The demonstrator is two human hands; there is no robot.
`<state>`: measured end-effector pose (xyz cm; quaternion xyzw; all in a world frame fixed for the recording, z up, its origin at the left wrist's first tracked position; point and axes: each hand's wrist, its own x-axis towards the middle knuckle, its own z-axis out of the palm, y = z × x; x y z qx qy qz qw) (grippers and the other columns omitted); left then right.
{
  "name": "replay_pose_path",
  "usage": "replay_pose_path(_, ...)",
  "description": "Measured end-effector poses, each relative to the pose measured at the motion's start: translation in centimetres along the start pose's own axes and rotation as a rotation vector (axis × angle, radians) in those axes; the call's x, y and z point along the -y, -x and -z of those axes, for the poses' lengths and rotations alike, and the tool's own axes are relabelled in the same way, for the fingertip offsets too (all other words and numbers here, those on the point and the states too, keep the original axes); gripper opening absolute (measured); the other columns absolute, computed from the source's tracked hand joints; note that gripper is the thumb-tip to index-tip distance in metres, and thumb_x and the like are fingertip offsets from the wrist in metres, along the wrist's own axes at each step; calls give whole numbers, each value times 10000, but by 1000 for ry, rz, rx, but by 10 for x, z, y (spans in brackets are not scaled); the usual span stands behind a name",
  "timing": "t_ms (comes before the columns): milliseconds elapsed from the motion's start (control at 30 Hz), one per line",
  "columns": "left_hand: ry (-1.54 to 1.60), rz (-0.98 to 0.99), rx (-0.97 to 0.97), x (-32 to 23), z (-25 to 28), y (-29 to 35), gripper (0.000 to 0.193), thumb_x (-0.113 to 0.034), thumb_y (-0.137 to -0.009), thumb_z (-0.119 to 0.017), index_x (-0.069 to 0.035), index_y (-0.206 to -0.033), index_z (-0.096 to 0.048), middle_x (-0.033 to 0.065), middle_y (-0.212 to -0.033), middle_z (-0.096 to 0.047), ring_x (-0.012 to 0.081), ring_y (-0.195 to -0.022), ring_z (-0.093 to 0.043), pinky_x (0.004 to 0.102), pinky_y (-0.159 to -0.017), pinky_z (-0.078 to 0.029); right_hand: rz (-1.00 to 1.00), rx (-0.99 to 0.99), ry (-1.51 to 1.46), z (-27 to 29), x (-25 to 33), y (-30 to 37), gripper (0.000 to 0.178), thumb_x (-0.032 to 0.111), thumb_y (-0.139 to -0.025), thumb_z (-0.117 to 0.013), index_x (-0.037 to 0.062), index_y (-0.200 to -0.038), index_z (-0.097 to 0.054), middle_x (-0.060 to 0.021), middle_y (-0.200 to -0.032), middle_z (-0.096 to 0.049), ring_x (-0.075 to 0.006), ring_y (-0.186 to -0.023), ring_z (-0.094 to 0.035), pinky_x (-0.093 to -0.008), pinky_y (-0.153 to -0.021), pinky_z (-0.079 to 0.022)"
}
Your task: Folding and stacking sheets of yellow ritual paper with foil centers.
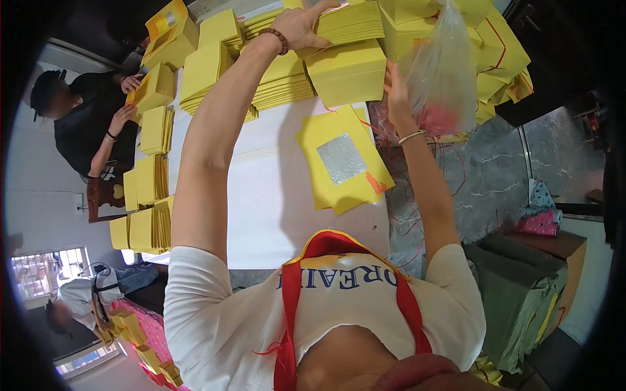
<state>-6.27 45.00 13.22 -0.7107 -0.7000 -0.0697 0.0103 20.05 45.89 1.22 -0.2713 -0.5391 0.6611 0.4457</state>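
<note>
At the far side of the white table point(251, 189), my left hand point(298, 27) reaches across a thick stack of folded yellow paper point(352, 25), thumb on the near side and fingers on the far side of its left end. Below that stack stands a yellow paper block point(347, 73). My right hand point(398, 96) is upright at the block's right side, fingers stretched out and partly hidden behind its edge. Nearer me lie loose yellow sheets point(321, 186) with a silver square point(342, 159) and an orange mark. A clear plastic bag point(450, 72) with something red inside hangs beside my right hand.
More yellow paper stacks point(280, 81) line the table's far and left edges. A person in black point(91, 124) handles a yellow piece at the left; another person point(81, 300) works behind. Red strings point(456, 163) trail on the grey floor. Green-wrapped bundles point(515, 280) stand at right.
</note>
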Motion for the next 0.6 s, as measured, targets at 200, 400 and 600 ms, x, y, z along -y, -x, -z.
replay_pose_path(200,13,8,88,-74,47,14,840,-387,-608,-743,-222,-1311,-314,206,-807,-631,371,-773,-616,431,-703,-488,-96,-88,46,18,-5,3,617,493,-958,-235,38,-1351,-372,-119,-1327,-449,-199,-1231,-398,-379,-1022,-262)
replay_pose_path(400,22,-41,38,-64,31,8,834,-379,-610,-746,-221,-1305,-313,204,-810,-631,375,-783,-614,434,-704,-486,-72,-138,95,15,9,4,611,467,-964,-233,-10,-1299,-416,-125,-1275,-487,-206,-1186,-428,-346,-1000,-293)
replay_pose_path(600,-2,-6,45,-69,47,22,830,-374,-621,-746,-219,-1308,-305,210,-835,-634,374,-795,-616,440,-727,-483,-118,-119,81,-5,45,11,607,438,-974,-238,-44,-1310,-390,-141,-1276,-486,-219,-1201,-430,-311,-1007,-313)
